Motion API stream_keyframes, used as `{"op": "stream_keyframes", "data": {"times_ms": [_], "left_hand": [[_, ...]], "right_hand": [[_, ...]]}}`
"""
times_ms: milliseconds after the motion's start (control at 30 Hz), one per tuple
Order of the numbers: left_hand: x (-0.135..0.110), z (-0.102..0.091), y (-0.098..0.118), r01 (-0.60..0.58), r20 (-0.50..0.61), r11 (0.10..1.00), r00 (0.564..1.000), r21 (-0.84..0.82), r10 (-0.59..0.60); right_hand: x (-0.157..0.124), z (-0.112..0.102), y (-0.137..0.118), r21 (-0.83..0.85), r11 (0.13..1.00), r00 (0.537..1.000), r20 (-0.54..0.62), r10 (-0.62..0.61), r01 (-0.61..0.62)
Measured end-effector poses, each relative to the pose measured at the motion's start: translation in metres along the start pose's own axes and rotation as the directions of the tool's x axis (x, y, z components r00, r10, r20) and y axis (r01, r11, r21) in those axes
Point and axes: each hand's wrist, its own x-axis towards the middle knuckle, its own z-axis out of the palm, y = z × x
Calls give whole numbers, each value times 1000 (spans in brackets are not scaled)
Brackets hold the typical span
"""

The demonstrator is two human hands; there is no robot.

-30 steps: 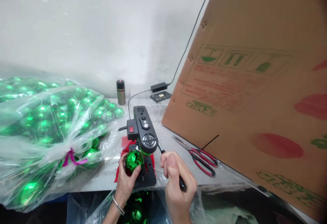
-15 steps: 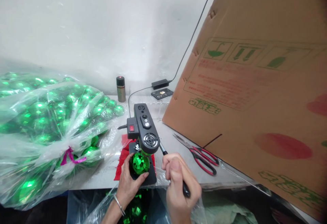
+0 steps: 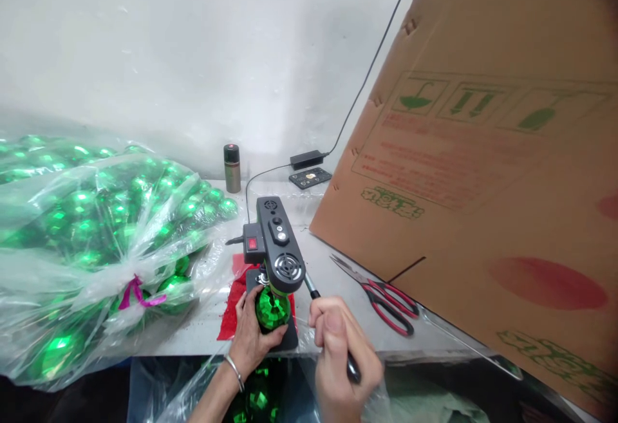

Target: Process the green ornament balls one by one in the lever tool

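A shiny green faceted ball (image 3: 273, 310) sits beneath the front end of a small black bench machine (image 3: 280, 243) with a red switch on its side. Wrapped around the ball's left and lower sides, my left hand (image 3: 253, 329) keeps it against the black base. My right hand (image 3: 340, 346) is closed in a fist on the black-handled lever (image 3: 354, 368), whose metal rod runs up to the machine's right side. Red cloth (image 3: 232, 313) lies under the base. The ball's top is partly hidden by the machine head.
Clear plastic bags (image 3: 120, 243) of green balls, tied with purple ribbon, fill the left. Scissors (image 3: 386, 300) lie on the right beside a large cardboard box (image 3: 463, 172). Behind stand a spray can (image 3: 232, 169), a power adapter (image 3: 308, 159) and a phone (image 3: 309, 178).
The whole view has shifted slightly, so everything sits a little further right. Both hands keep the same grips, the left on the ball and the right on the lever.
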Motion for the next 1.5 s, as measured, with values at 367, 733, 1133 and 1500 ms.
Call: {"op": "stream_keyframes", "data": {"times_ms": [367,733,1133,1500], "left_hand": [[-4,2,1,28,-2,1000,1000,-11,-28],[-8,6,-2,10,-40,1000,999,15,-10],[-6,6,0,26,-64,999,998,-39,-28],[-5,6,5,19,-68,999,997,-25,-21]], "right_hand": [[-23,-1,24,35,998,998,-42,-48,49],[-29,-4,29,6,999,999,-23,-42,42],[-29,-6,27,-26,999,999,-3,-45,45],[-24,2,26,4,998,997,-60,-56,57]]}}
